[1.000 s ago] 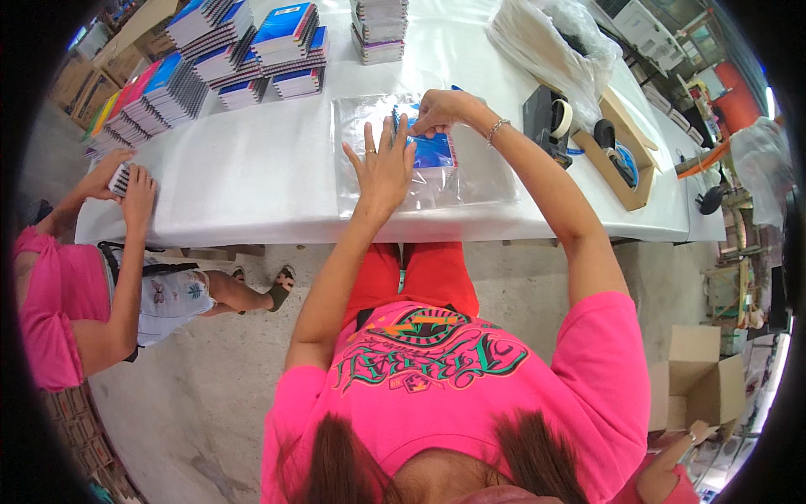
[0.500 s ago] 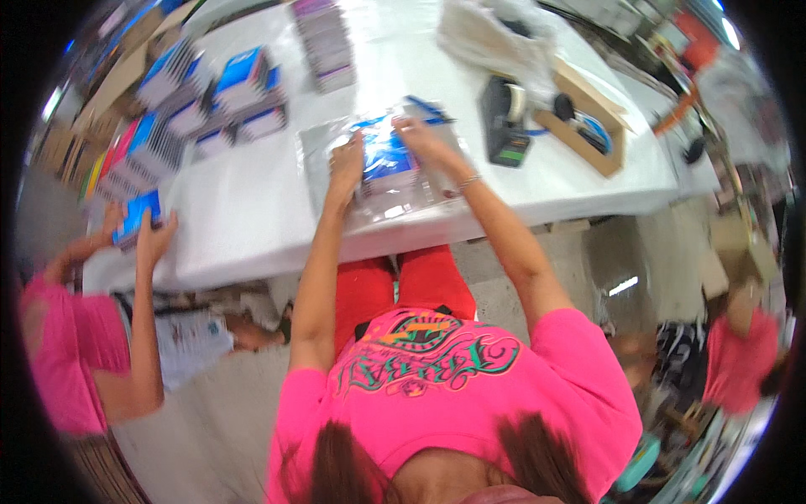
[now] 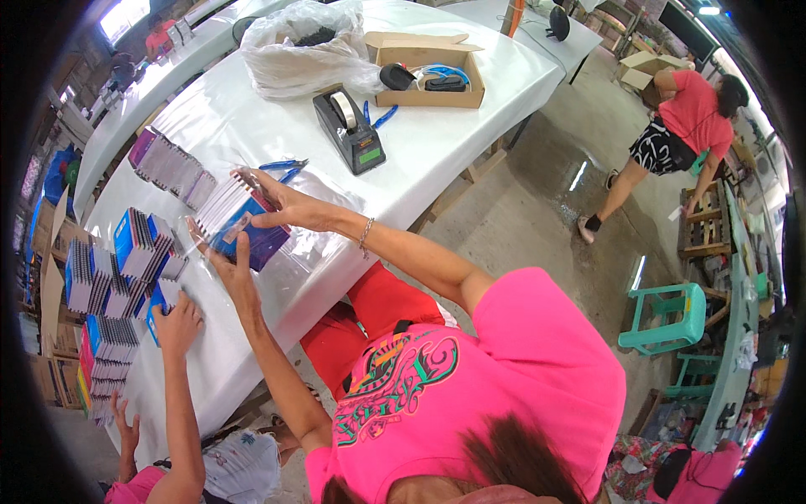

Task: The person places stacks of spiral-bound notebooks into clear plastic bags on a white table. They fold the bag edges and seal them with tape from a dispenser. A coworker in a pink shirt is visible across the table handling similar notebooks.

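Observation:
A small stack of spiral notebooks [image 3: 237,210] with blue and purple covers, in clear plastic, is tilted up between both my hands over the table's near edge. My left hand [image 3: 238,277] grips its lower left side, thumb against the cover. My right hand [image 3: 290,202] clasps its upper right side, fingers over the top edge. More clear plastic [image 3: 323,202] lies under my right wrist. Just beyond my right hand are blue-handled cutters [image 3: 285,166]. A stack of purple-covered notebooks [image 3: 172,168] stands to the left of my hands.
Piled blue notebooks [image 3: 134,244] stand at the left, where a co-worker's hand [image 3: 179,326] reaches in. Farther back are a tape dispenser [image 3: 348,130], another blue-handled tool [image 3: 382,116], a white plastic bag [image 3: 277,63] and an open cardboard box [image 3: 430,99]. Another person [image 3: 688,113] bends at the right.
My view has turned to the right. The notebook stack, earlier lying on plastic, is now tilted up in my hands. The co-worker's hand has moved from a held blue stack to the piles.

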A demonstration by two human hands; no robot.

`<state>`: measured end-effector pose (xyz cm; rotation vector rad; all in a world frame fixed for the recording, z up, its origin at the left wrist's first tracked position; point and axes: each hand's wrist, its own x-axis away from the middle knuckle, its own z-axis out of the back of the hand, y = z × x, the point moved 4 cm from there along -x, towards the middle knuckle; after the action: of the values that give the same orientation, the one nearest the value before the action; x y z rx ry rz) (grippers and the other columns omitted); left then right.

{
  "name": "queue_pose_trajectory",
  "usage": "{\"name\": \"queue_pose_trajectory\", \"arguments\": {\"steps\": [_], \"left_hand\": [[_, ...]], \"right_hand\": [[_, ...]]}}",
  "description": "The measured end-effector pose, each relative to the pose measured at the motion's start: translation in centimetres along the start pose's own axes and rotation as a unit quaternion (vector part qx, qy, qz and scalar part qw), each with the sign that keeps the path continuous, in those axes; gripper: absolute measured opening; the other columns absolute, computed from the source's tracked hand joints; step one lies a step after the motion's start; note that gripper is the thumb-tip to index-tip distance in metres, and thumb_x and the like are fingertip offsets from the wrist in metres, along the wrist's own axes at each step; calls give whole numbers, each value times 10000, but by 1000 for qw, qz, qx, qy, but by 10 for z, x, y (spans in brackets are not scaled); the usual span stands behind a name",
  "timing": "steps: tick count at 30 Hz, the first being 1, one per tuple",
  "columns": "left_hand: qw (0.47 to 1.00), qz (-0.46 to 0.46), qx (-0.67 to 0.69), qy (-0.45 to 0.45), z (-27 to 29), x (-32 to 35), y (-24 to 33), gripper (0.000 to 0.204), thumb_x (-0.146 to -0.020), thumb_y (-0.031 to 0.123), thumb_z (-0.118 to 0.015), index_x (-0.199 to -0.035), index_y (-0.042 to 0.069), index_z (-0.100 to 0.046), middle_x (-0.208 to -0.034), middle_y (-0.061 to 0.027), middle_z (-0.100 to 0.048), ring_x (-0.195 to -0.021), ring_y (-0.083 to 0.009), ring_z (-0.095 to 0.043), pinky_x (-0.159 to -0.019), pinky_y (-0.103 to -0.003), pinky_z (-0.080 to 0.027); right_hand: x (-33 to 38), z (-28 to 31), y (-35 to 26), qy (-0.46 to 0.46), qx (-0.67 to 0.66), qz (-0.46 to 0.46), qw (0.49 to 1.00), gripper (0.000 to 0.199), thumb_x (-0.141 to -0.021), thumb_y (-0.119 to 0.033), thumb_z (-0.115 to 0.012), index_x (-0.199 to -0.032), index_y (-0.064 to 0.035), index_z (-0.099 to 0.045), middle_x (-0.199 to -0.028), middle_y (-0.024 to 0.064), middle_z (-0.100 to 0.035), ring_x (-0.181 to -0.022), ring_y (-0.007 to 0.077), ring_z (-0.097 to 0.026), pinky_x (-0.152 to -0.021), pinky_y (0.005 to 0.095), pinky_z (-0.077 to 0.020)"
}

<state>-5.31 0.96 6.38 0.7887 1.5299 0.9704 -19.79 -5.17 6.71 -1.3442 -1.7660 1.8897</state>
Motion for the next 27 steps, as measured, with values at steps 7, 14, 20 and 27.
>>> {"name": "queue_pose_trajectory", "arguments": {"steps": [7,14,20,27], "left_hand": [[992,33,-115,-38,16,26,-63,942,-832,100,-689,-1536,107,-63,-1543,-159,-205,-1410,-269,-252,-1117,-400,-273],[891,-134,-414,-129,37,-12,54,586,-756,70,-723,-1308,170,-553,-1499,-111,-344,-1393,-335,-301,-1143,-458,-247],[853,-227,-446,-148,33,-36,89,94,-755,175,-750,-838,133,-758,-1371,-70,-515,-1354,-277,-378,-1123,-428,-274],[974,-111,-196,37,53,-10,66,579,-733,304,-804,-1238,149,-567,-1407,-107,-442,-1313,-258,-391,-1051,-425,-361]], "right_hand": [[23,26,71,-10,143,-15,990,1087,-764,-409,-779,-1513,-61,-72,-1522,198,-211,-1435,285,-167,-1171,369,-145],[-9,14,-31,-55,440,134,886,689,-711,-324,-792,-1329,-191,-517,-1476,110,-351,-1369,339,-297,-1130,465,-246],[-30,-11,-91,-39,513,195,835,89,-759,-175,-744,-811,-108,-717,-1292,58,-561,-1267,254,-451,-1056,413,-329],[-15,31,-35,16,235,-23,972,1021,-662,-334,-848,-1472,-132,-261,-1416,171,-400,-1305,309,-399,-1102,448,-320]]}}
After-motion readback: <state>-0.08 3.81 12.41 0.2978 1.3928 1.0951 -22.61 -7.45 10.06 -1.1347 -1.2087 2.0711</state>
